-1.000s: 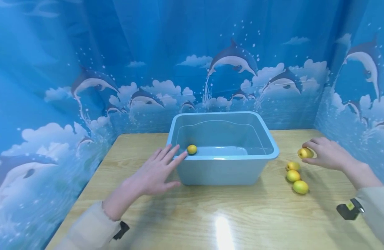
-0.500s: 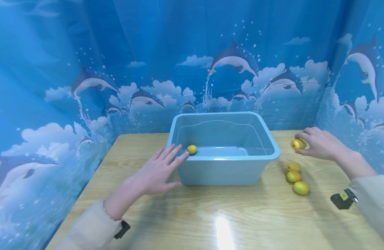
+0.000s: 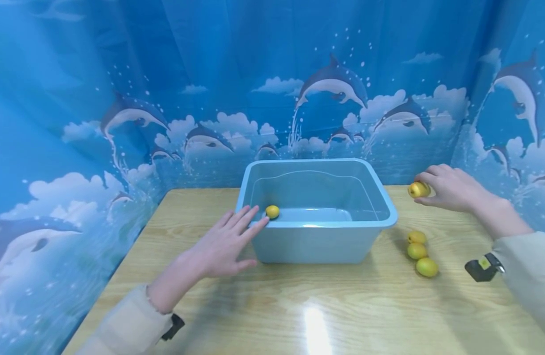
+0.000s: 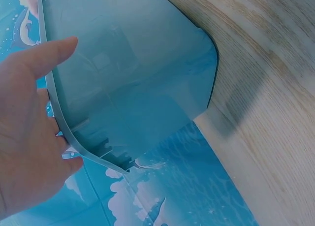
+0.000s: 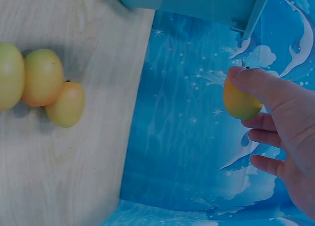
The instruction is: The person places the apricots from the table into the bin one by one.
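My right hand [image 3: 452, 187] pinches a small yellow mango [image 3: 418, 190] between thumb and fingers, raised behind and to the right of the blue plastic bin [image 3: 312, 244]. In the right wrist view the held mango [image 5: 241, 100] shows an orange top and a greener underside. Three more mangoes [image 3: 417, 250] lie in a line on the table, nearer the body than the right hand. Another mango [image 3: 272, 212] sits inside the bin at its left end. My left hand [image 3: 219, 244] lies spread with straight fingers at the bin's front left rim; its thumb [image 4: 54, 56] shows against the wall in the left wrist view.
The wooden table [image 3: 272, 305] carries the bin near its back edge. A blue curtain [image 3: 254, 74] printed with dolphins hangs behind and on both sides. Past the table edge, the curtain [image 5: 182, 137] fills the right wrist view's middle.
My right hand has lifted the mango and moved it back and slightly left, away from the three on the table. The left hand stays at the rim.
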The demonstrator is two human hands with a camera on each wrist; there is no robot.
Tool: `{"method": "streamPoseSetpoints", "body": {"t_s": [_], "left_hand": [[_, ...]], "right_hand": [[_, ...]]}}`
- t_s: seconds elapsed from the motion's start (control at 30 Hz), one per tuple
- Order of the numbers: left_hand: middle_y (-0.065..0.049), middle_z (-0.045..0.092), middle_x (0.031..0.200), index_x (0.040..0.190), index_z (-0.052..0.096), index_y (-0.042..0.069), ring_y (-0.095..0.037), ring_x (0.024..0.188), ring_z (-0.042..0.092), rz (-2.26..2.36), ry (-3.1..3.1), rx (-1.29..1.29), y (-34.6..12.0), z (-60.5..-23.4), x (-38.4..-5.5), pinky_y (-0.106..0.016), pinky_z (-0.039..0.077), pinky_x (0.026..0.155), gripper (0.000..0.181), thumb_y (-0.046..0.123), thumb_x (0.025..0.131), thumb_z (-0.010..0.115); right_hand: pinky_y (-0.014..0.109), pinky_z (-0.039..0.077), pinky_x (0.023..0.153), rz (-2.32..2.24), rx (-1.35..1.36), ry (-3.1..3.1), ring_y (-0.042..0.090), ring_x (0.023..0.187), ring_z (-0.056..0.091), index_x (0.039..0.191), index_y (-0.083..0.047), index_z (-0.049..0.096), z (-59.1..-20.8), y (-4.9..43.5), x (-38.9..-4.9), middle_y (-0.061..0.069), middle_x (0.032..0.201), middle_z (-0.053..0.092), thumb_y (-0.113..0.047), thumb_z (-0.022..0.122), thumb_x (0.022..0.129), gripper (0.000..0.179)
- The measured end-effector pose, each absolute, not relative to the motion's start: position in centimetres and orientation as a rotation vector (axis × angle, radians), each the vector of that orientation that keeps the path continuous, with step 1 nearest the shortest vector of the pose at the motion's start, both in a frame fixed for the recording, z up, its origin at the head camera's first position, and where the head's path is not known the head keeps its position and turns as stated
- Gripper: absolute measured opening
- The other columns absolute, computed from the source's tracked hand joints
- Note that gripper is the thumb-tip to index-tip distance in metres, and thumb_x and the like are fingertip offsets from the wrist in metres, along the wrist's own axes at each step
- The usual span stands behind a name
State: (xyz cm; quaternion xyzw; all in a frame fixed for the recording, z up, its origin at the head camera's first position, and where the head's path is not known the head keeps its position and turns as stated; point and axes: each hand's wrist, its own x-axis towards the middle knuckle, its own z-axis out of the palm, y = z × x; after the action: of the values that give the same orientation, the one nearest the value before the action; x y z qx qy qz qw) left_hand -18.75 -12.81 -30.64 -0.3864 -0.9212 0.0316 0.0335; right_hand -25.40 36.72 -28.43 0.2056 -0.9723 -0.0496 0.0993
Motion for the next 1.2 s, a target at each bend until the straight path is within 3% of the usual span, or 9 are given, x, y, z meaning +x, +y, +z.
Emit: {"method": "streamPoseSetpoints", "body": {"t_s": [0.93,1.2], "left_hand": [[-0.011,0.004,0.155,0.151,0.008,0.019,-0.029,0.14,0.007,0.092,-2.795,-1.215,-13.0,-30.9,-19.0,-0.05,0.013,0.11,0.09,0.05,0.085,0.061],[-0.012,0.005,0.154,0.151,0.01,0.018,-0.031,0.14,0.01,0.091,-2.793,-1.228,-13.0,-30.7,-19.0,-0.05,0.014,0.11,0.089,0.049,0.084,0.061]], "right_hand": [[0.045,0.045,0.065,-0.206,0.732,-2.776,0.031,0.086,0.051,0.107,-0.002,0.063,-23.2,31.9,-28.3,0.012,0.093,0.057,-0.025,0.076,0.075,0.042],[0.049,0.044,0.072,-0.191,0.741,-2.81,0.034,0.09,0.051,0.108,-0.003,0.063,-21.9,30.1,-30.0,0.016,0.099,0.057,-0.026,0.073,0.078,0.039]]}}
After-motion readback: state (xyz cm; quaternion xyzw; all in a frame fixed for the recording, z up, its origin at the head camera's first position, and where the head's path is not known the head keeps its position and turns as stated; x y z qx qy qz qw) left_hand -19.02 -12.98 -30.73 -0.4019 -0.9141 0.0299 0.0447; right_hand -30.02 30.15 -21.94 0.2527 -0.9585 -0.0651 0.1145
